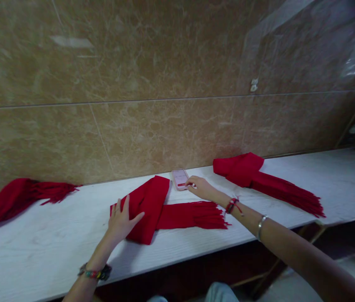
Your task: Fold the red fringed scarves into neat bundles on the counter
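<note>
A folded red scarf (152, 205) with a fringed end lies in the middle of the white shelf (48, 239). My left hand (121, 220) rests flat on its left part, fingers spread. My right hand (200, 186) reaches past the scarf to a pink phone (180, 178) lying by the wall, with fingertips touching the phone's right edge. Its fingers are partly bent and hold nothing.
A second red fringed scarf (259, 178) lies to the right on the shelf. A third red scarf (16, 197) lies at the far left. A brown marble wall (152, 84) stands right behind the shelf. The shelf's front edge runs near my wrists.
</note>
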The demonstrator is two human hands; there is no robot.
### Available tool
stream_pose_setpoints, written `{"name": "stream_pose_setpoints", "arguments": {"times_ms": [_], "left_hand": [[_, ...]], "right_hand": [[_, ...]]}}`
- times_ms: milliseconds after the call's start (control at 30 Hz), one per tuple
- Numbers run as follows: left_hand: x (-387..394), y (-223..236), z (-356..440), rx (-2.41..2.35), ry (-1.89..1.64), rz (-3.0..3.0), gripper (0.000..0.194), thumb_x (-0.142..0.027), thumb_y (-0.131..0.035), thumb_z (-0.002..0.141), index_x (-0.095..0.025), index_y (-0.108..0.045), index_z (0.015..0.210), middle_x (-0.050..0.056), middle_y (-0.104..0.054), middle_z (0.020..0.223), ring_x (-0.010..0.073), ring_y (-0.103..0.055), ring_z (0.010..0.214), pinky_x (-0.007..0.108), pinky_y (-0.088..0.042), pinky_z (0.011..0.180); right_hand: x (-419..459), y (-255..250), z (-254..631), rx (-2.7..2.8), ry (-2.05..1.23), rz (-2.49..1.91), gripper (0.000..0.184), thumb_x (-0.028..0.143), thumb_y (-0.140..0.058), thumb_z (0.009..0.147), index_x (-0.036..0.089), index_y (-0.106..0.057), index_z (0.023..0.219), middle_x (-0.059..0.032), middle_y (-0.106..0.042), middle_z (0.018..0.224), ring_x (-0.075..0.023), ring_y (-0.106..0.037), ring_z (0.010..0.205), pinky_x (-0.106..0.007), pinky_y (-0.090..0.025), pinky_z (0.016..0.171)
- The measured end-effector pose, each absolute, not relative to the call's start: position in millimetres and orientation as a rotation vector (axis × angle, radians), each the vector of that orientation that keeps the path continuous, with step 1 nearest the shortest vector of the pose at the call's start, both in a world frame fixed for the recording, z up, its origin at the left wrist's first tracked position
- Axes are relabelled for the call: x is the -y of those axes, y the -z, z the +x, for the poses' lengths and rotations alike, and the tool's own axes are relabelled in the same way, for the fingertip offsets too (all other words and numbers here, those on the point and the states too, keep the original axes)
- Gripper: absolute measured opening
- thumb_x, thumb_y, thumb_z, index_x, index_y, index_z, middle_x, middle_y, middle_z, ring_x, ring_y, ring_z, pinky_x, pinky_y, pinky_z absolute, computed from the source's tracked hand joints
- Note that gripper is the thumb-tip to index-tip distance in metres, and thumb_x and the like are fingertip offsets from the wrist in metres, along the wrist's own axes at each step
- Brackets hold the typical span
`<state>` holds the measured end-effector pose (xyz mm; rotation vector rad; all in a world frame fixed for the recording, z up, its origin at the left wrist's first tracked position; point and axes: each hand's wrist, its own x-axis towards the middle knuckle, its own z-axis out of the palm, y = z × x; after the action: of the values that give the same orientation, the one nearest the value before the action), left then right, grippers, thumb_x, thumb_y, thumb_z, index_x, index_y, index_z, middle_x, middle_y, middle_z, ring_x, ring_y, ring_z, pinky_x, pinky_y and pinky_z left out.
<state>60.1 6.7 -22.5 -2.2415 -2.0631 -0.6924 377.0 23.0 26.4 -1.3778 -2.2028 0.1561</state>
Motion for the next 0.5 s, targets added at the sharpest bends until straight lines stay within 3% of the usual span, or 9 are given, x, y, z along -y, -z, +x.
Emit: {"name": "stream_pose_setpoints", "arguments": {"times_ms": [67,233,400,500], "left_hand": [[0,40,34,2.171,0.684,-2.21,0.095,-0.057,-0.058,0.063,-0.011,-0.017,0.135,0.025,-0.026,0.135,0.0395,-0.028,0.123,0.052,-0.033,0.092],[8,58,14,2.144,0.786,-2.224,0.101,-0.048,-0.064,0.061,-0.014,-0.006,0.136,0.024,-0.037,0.13,0.037,-0.04,0.116,0.049,-0.039,0.086],[1,36,24,2.271,0.905,-2.323,0.115,-0.031,-0.071,0.056,-0.012,0.01,0.135,0.019,-0.055,0.111,0.0306,-0.056,0.099,0.042,-0.046,0.078],[-5,31,24,2.266,1.006,-2.4,0.115,-0.025,-0.07,0.056,-0.014,0.013,0.135,0.015,-0.058,0.107,0.0276,-0.059,0.094,0.041,-0.047,0.078]], "right_hand": [[-56,-25,342,2.172,-0.296,-1.518,0.021,0.015,-0.048,0.075,0.013,-0.061,0.092,-0.0091,-0.061,0.099,-0.0179,-0.053,0.092,-0.026,-0.038,0.081],[-117,-13,283,2.135,-0.49,-1.621,0.025,0.022,-0.054,0.077,0.007,-0.059,0.096,-0.0155,-0.06,0.099,-0.0234,-0.055,0.092,-0.031,-0.042,0.077],[-144,-10,274,2.117,-0.717,-1.563,0.028,0.032,-0.049,0.084,0.016,-0.052,0.107,-0.0068,-0.053,0.109,-0.0188,-0.054,0.091,-0.038,-0.046,0.076],[-153,-14,282,2.083,-0.795,-1.433,0.03,0.033,-0.049,0.084,0.016,-0.051,0.109,-0.0059,-0.052,0.11,-0.0204,-0.053,0.093,-0.039,-0.046,0.077]]}}
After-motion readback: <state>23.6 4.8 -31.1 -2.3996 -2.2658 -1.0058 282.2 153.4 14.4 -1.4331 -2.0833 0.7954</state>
